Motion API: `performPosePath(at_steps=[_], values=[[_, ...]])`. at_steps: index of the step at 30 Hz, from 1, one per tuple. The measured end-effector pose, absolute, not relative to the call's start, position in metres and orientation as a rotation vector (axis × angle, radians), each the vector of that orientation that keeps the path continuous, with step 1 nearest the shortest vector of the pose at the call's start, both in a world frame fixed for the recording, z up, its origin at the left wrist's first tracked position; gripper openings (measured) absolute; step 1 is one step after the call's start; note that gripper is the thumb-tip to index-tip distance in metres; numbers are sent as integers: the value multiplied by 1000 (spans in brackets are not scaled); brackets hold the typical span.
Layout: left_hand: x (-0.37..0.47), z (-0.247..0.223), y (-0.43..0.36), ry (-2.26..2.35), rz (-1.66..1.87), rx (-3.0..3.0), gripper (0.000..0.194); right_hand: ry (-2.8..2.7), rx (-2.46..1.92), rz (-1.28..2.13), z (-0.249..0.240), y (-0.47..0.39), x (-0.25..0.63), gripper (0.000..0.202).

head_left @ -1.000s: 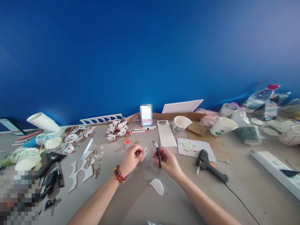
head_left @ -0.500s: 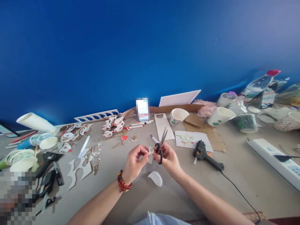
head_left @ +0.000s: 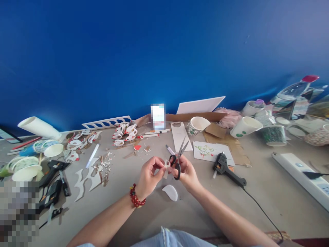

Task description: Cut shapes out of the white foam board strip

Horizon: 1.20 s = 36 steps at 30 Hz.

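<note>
Between my hands is a small pale strip (head_left: 166, 172), pinched by the thumb and fingers of my left hand (head_left: 152, 174); its exact kind is hard to make out. My right hand (head_left: 188, 174) holds black-handled scissors (head_left: 178, 161), the blades apart and pointing up and away from me. The right fingertips also meet the strip's right side. Below the hands, a white teardrop-shaped piece (head_left: 170, 192) lies flat on the grey table (head_left: 154, 219).
Right of my hands are a glue gun (head_left: 226, 168), a drawing (head_left: 213, 153), a paper cup (head_left: 197, 126) and a power strip (head_left: 303, 176). Leftward lie white cut-out scraps (head_left: 88, 180), small white-and-red pieces (head_left: 125, 133), cups (head_left: 52, 148) and black tools (head_left: 52, 173). A phone (head_left: 158, 116) stands ahead.
The view has shifted slightly. Both hands keep their hold, with the scissors tilted a little more to the right and the strip turned slightly.
</note>
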State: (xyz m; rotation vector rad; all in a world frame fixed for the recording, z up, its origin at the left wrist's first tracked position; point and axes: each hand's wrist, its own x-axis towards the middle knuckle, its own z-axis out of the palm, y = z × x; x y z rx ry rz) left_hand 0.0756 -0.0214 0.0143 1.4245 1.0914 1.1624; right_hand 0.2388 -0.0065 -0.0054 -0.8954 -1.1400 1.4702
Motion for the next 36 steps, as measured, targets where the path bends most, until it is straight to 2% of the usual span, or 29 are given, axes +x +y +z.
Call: performPosePath(at_steps=[14, 29, 36], values=[[69, 33, -21, 1167, 1135, 1783, 13, -1171, -984, 1364, -1, -6, 240, 27], [70, 32, -19, 1162, 948, 1466, 12, -1137, -995, 1438, -1, -6, 239, 29], [67, 31, -16, 1200, 1015, 1397, 17, -1115, -980, 1440, 1, -6, 241, 26]])
